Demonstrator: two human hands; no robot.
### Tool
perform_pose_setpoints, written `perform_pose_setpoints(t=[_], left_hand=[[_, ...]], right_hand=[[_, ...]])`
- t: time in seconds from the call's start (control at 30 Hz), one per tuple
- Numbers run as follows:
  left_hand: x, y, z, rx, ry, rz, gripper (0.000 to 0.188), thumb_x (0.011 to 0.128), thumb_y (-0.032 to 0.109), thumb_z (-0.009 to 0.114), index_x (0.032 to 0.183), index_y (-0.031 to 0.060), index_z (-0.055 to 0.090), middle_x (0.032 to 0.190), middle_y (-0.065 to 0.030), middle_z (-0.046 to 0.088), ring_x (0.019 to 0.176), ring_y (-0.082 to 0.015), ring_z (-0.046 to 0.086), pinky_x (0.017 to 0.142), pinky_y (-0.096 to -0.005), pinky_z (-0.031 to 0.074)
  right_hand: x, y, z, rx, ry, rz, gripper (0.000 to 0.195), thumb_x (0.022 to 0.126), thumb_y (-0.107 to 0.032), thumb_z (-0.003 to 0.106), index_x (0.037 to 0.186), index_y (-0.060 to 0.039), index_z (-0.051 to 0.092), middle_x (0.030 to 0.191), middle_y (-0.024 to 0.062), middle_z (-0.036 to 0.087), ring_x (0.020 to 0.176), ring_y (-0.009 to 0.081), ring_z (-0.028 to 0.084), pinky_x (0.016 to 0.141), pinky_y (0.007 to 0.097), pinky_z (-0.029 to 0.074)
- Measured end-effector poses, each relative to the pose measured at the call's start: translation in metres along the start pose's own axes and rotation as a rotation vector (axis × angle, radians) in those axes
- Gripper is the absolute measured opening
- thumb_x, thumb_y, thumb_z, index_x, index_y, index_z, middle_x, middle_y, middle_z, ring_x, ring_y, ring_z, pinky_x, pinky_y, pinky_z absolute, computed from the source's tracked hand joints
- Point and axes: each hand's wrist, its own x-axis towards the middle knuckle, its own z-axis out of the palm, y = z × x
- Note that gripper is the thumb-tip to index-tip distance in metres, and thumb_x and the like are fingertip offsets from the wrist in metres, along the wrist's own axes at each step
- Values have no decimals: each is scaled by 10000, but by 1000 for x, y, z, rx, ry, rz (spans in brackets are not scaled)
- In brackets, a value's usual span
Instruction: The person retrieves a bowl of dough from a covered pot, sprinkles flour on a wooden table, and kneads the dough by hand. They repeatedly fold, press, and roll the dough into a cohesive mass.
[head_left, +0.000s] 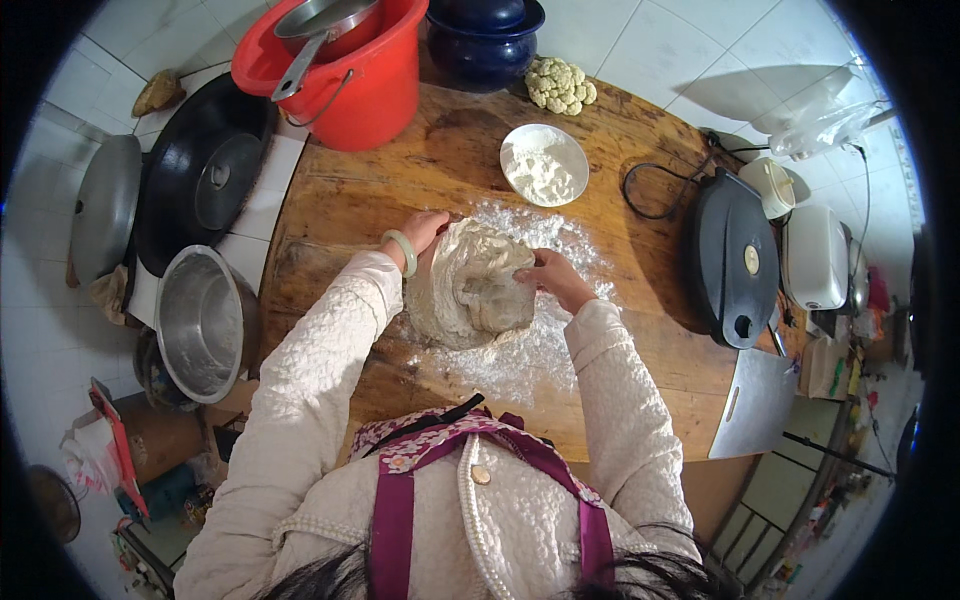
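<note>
A large, soft mass of dough lies on the wooden table over scattered white flour. My left hand, with a pale bangle at the wrist, grips the dough's upper left edge; its fingertips are partly hidden. On the other side, my right hand pinches the upper right edge between thumb and fingers. The dough's surface is folded and uneven between my hands. Beyond it stands a white bowl holding flour.
A red bucket with a metal pan, a dark blue pot and cauliflower stand at the back. At left are a steel basin and a black wok; at right, a black electric appliance, its cord and a metal sheet.
</note>
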Motion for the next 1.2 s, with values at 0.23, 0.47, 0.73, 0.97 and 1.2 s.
perform_pose_setpoints(t=[0.23, 0.47, 0.73, 0.97, 1.2], left_hand=[[-84, 60, 21, 205, -179, 105, 211, 970, 215, 534, 997, 33, 637, 897, 0, 625, 819, -110, 562, 755, -288, 458], [-183, 35, 43, 882, -237, 616, 120, 875, 114, 578, 959, 30, 562, 922, -147, 582, 906, -361, 550, 810, -452, 439], [-143, 4, 65, 1058, -124, 636, 66, 859, 97, 549, 881, 47, 586, 909, -139, 604, 912, -344, 580, 793, -470, 457], [-126, 9, 57, 922, -154, 604, 177, 861, 53, 539, 1028, 3, 571, 995, -196, 585, 970, -389, 556, 846, -480, 456], [-176, 28, 22, 544, 22, 490, 246, 941, 51, 514, 1174, -4, 570, 1157, -185, 627, 1071, -303, 609, 911, -377, 482]], right_hand=[[-74, -32, 54, -776, 339, -418, 452, 763, -217, 720, 1147, -25, 578, 1114, 185, 579, 1059, 396, 576, 886, 456, 504], [-119, 10, 103, -1162, 274, -482, 233, 824, -155, 624, 1019, -59, 540, 1052, 134, 554, 1001, 335, 579, 747, 419, 561], [-60, 25, 92, -1169, 227, -238, 248, 808, -94, 618, 1040, -35, 550, 1154, 148, 564, 1152, 339, 535, 879, 405, 533], [-43, 6, 31, -704, 40, -248, 357, 790, -112, 652, 1131, -10, 620, 1094, 197, 651, 1018, 343, 631, 914, 408, 499], [-60, 23, -2, -155, 123, -213, 292, 848, -92, 683, 1115, 22, 664, 1058, 132, 691, 957, 212, 656, 835, 334, 518]])
